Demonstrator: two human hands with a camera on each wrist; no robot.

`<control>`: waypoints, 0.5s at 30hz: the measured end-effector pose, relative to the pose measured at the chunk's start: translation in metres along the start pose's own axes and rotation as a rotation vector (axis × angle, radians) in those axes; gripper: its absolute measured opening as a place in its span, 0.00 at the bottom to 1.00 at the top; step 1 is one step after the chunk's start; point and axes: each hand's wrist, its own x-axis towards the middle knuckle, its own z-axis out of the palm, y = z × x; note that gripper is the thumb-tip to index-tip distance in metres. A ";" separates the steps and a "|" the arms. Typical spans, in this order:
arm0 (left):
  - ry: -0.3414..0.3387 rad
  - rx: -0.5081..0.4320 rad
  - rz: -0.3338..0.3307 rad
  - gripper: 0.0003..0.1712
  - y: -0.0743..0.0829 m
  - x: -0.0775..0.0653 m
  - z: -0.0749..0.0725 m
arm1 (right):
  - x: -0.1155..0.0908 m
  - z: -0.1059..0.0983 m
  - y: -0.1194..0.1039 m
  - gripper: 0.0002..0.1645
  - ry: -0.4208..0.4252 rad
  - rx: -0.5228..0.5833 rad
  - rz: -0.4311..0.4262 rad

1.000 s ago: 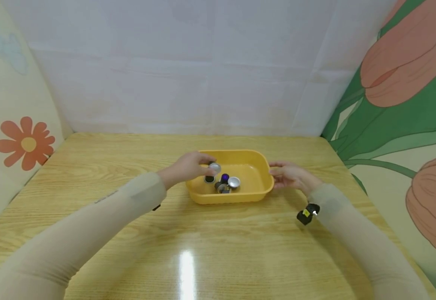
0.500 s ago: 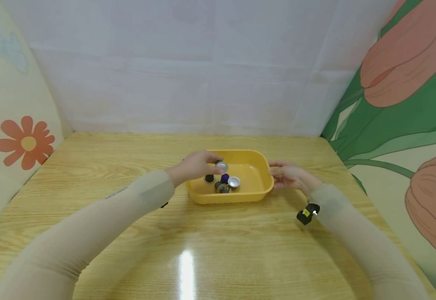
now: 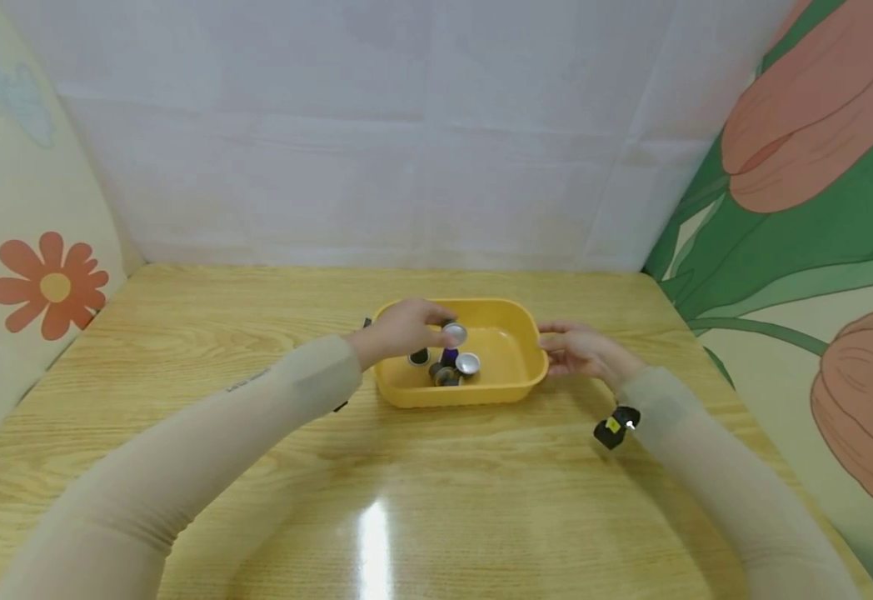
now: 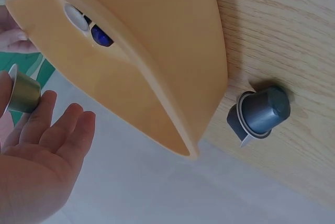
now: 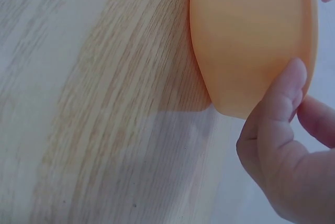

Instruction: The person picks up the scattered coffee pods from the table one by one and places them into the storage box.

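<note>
My left hand (image 3: 403, 325) pinches a coffee capsule (image 3: 456, 333) between thumb and fingertips above the yellow basin (image 3: 481, 397). In the left wrist view this capsule has a gold-green body (image 4: 26, 92), and the other fingers are spread. Several more capsules lie inside the basin: a dark one (image 3: 418, 357), a purple one (image 3: 449, 357), one with its silver lid up (image 3: 468, 364) and a dark cluster near the front wall. At the basin's right end, my right hand (image 3: 588, 352) holds the rim, fingers against the outer wall (image 5: 256, 41) and thumb at the edge.
Dark grey capsules (image 4: 266, 110) lie close together on the wooden table (image 3: 436, 483), just outside the basin's left end. A white sheet (image 3: 391, 150) hangs behind the table, with flower-patterned panels (image 3: 789, 250) at both sides.
My left hand has moved to the right with the capsule, from the basin's left side toward its middle. The right hand and the basin have stayed in place.
</note>
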 end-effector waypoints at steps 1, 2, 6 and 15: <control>0.000 0.001 0.002 0.30 0.000 0.000 0.000 | 0.000 0.000 0.000 0.32 -0.002 0.002 -0.001; -0.001 -0.001 0.002 0.30 0.001 0.001 0.000 | 0.000 0.000 0.000 0.32 -0.005 0.003 -0.001; 0.002 -0.020 0.003 0.31 0.002 0.002 0.000 | 0.000 0.000 0.000 0.32 -0.012 0.004 -0.004; -0.001 -0.084 0.014 0.30 0.004 0.007 0.000 | 0.001 0.000 0.001 0.32 -0.007 0.005 -0.011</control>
